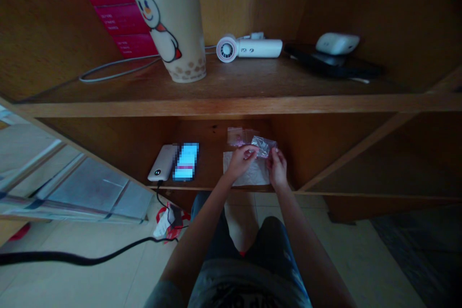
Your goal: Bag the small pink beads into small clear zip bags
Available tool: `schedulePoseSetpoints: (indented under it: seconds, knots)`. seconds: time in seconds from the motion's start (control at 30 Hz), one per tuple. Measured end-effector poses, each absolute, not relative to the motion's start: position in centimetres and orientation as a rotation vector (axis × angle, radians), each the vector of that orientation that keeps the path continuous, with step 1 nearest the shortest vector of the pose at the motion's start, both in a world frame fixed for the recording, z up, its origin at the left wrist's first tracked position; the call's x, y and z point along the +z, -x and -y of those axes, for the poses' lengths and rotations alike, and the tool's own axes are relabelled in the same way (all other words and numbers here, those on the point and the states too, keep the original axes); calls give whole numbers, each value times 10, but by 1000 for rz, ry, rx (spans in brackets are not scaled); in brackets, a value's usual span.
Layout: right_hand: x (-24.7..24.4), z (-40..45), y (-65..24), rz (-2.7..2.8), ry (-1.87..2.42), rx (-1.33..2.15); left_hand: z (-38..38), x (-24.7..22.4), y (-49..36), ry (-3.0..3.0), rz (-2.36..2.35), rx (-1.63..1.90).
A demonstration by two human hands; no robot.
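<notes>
Seen from above, a seated person worked with two bare hands inside the lower shelf [211, 173] of a wooden cabinet; the left hand [238, 162] held its thumb and fingers narrow, seemingly pinching the left side of a small clear bag [263, 145]; the right hand [278, 166] pinched that bag's right edge between thumb and fingertips; the bag, too small in view for its contents to be told, was held above a larger crinkled plastic bag [252, 178], with more small packets [235, 135] lying just behind.

The main risk, in my judgement, was a slip of that thin, slick film, which could have spilled whatever was inside; a forearm dragging backward might also have pulled the larger bag off the shelf, since it lay close to the front edge, above the legs [207, 211] and tiled floor; to the left, a lit phone [186, 161] lay beside a power bank [162, 162], whose dark cable [159, 196] hung over the edge, where a snag could have tugged it down.

A stretch of wood between phone and left hand gave sideways room; on the right, the divider stood near the right hand; overhead, the upper shelf [252, 106], bearing a drink cup [180, 24], limited lifting.
</notes>
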State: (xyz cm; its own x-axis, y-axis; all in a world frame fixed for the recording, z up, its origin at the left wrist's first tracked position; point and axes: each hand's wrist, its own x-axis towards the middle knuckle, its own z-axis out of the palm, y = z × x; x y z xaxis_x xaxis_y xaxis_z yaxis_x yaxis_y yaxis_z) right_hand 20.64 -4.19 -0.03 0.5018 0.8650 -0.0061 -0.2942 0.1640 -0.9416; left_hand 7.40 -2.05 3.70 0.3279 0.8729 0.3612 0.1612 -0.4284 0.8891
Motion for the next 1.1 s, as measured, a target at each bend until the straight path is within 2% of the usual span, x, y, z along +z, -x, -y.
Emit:
schedulePoseSetpoints:
  seconds: [0.63,0.87,1.1]
  knots:
    - [2,46,-207,521,997,965,17,38,-79,-1731,-1065,1086]
    - [7,47,-207,454,887,1030,25,45,-81,-1558,-1000,1167]
    - [6,47,-208,379,954,1028,34,54,-78,-1698,-1022,1256]
